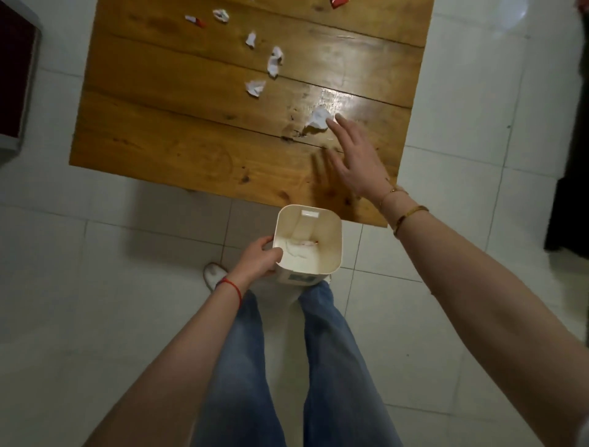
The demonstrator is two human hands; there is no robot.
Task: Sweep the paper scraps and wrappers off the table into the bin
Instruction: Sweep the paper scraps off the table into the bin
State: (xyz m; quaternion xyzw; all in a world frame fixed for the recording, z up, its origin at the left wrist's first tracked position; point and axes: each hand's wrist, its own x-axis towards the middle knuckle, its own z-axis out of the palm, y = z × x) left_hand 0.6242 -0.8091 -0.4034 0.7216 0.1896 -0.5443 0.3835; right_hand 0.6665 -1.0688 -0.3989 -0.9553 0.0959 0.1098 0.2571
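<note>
A cream square bin (pixel 333 236) hangs just below the near edge of the wooden table (pixel 178 153), with a few scraps inside it. My left hand (pixel 259 258) grips its left rim. My right hand (pixel 357 156) lies flat over the table with fingers spread, its fingertips touching a crumpled white paper scrap (pixel 317 119). Farther back lie several more white scraps (pixel 255 87), (pixel 274 60), (pixel 250 39), (pixel 221 14), a red-and-white wrapper (pixel 195 20) and a red wrapper (pixel 338 3) at the far edge.
White tiled floor (pixel 462 105) surrounds the table. My legs in blue jeans (pixel 334 367) and a white shoe (pixel 214 275) are under the bin. A dark cabinet (pixel 16 70) stands at the left, dark furniture (pixel 570 191) at the right.
</note>
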